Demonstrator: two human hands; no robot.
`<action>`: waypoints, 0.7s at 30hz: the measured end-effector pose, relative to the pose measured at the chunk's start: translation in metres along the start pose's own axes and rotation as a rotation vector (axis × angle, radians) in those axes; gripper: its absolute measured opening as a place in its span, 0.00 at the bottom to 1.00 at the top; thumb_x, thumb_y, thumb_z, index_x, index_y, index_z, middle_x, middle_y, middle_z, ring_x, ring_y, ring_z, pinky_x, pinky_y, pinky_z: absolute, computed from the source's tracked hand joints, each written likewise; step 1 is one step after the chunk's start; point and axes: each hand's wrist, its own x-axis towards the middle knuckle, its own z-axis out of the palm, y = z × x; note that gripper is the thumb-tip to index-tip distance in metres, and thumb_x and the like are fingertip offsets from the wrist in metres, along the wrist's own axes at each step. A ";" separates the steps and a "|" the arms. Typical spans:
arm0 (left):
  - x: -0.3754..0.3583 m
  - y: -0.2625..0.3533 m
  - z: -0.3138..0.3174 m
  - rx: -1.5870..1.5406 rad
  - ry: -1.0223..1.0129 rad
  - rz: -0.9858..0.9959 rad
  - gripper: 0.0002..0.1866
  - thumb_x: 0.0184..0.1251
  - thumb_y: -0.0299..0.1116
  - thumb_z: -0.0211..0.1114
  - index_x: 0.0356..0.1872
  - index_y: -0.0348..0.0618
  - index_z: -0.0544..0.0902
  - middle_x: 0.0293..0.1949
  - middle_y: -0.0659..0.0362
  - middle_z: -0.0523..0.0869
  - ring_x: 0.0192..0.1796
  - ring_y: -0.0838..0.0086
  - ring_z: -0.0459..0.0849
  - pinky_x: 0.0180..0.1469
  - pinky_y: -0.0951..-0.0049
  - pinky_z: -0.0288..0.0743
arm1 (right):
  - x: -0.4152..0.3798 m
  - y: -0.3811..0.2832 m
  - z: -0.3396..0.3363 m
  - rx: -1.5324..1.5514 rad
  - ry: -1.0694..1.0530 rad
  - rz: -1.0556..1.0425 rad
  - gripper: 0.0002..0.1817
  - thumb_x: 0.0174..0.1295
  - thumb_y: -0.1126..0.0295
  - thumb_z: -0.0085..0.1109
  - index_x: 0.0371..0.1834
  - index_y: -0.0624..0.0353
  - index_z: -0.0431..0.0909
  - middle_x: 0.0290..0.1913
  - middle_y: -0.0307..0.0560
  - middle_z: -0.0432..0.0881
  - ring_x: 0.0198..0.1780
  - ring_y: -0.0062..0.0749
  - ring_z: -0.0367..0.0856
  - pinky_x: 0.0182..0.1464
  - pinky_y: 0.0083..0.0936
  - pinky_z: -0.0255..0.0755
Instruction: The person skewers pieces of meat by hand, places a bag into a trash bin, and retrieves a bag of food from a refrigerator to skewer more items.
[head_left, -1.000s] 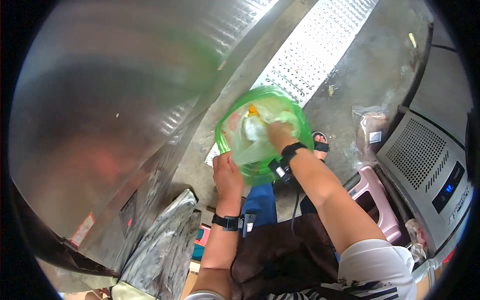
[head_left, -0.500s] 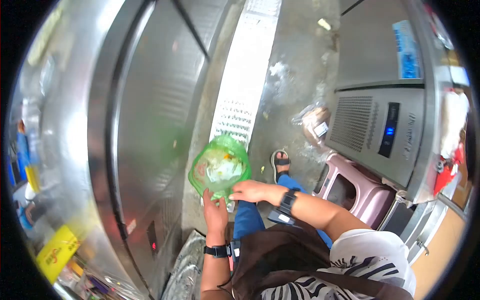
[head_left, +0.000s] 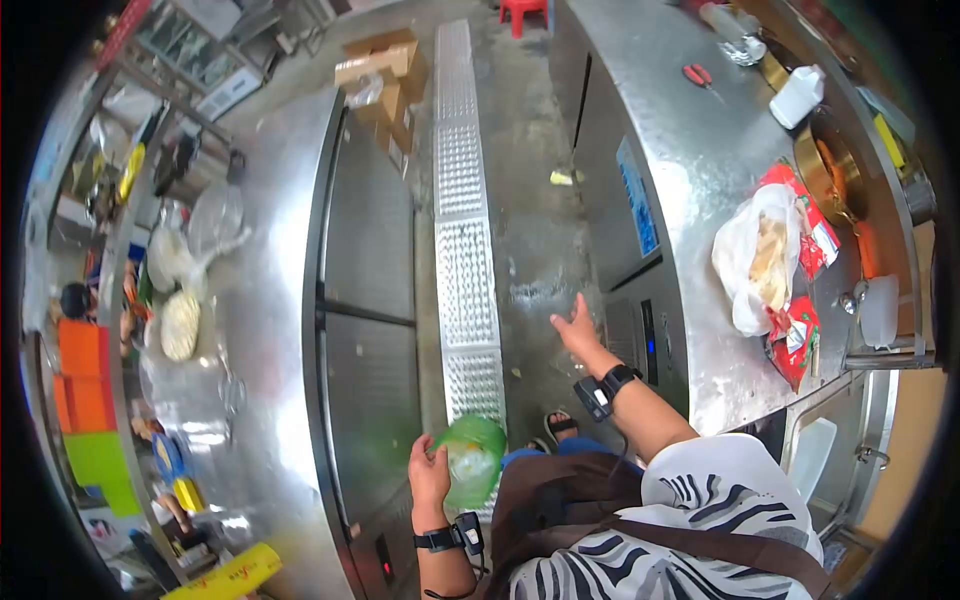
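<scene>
My left hand (head_left: 430, 478) is closed on the rim of a green plastic bag (head_left: 480, 440), which hangs low over the floor beside the left steel cabinet. Pale and whitish contents show through the bag's mouth, too blurred to name. My right hand (head_left: 580, 338) is held out over the floor near the right-hand steel cabinet, thumb and fingers apart, with nothing in it. Both wrists carry black straps with small devices.
Steel counters (head_left: 270, 250) stand on both sides of a narrow aisle with a metal drain cover (head_left: 465, 260). Cardboard boxes (head_left: 400, 70) lie ahead. On the right counter are a white plastic bag (head_left: 740, 260), red packets (head_left: 795, 345), scissors (head_left: 697, 75) and a brass-coloured pot (head_left: 825, 165).
My right hand has let go of the green bag and moved forward and right, opening. My left hand keeps hold of the bag. The view has tilted up, showing more of both counters.
</scene>
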 end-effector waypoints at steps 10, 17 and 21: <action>0.142 0.094 -0.042 -0.070 0.090 0.128 0.20 0.58 0.30 0.60 0.52 0.34 0.73 0.44 0.51 0.80 0.37 0.72 0.79 0.43 0.72 0.73 | 0.180 -0.161 -0.043 0.231 0.328 -0.100 0.46 0.48 0.64 0.63 0.67 0.67 0.47 0.66 0.64 0.56 0.68 0.50 0.53 0.68 0.33 0.49; 0.295 0.207 -0.070 0.049 -0.006 0.302 0.17 0.59 0.29 0.60 0.50 0.35 0.74 0.44 0.51 0.81 0.42 0.70 0.80 0.47 0.73 0.72 | 0.301 -0.251 -0.062 0.298 0.419 -0.137 0.45 0.51 0.70 0.59 0.69 0.67 0.42 0.69 0.63 0.49 0.71 0.46 0.48 0.68 0.30 0.47; 0.349 0.310 -0.071 -0.022 -0.048 0.406 0.16 0.61 0.28 0.58 0.51 0.35 0.74 0.45 0.52 0.81 0.44 0.71 0.79 0.48 0.74 0.72 | 0.352 -0.282 -0.078 0.362 0.451 -0.082 0.44 0.51 0.73 0.58 0.69 0.66 0.41 0.70 0.62 0.48 0.71 0.45 0.47 0.68 0.29 0.47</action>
